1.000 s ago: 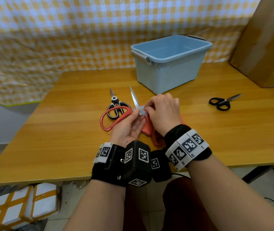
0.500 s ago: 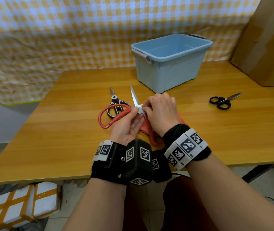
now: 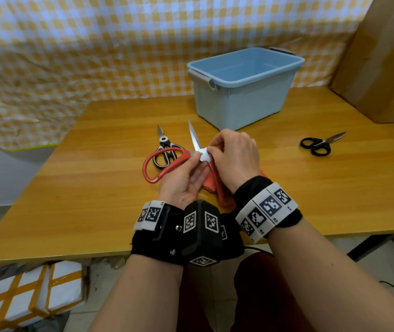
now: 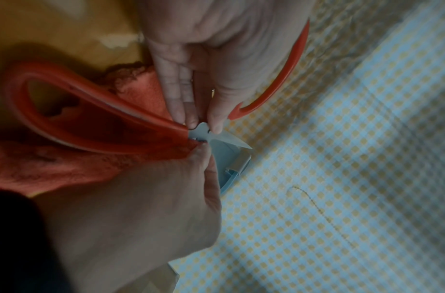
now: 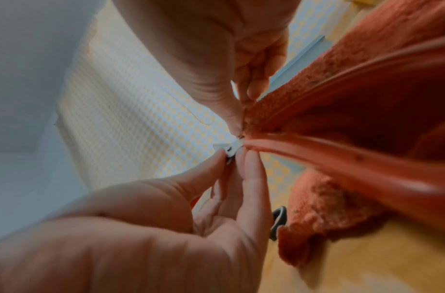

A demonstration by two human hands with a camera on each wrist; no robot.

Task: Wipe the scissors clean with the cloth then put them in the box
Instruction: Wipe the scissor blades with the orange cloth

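Near the front edge of the wooden table [image 3: 100, 212], both hands meet at the pivot of the red-handled scissors [image 3: 167, 159]. Left hand [image 3: 181, 180] pinches the pivot between thumb and fingertips; one red loop sticks out toward 9 o'clock, blade tip points to 12. Right hand [image 3: 234, 159] has fingers curled, pinching the orange cloth [image 3: 209, 185] against the metal at the pivot (contact point small, partly hidden by knuckles). Cloth bunches under the right palm, second red loop running down over it toward 6. Blue box [image 3: 243, 104] stands at 12 o'clock, well apart from the hands. Black-and-white scissors [image 3: 164, 149] lie just behind the red loop. Black scissors [image 3: 320, 144] lie at 3 o'clock, well apart.
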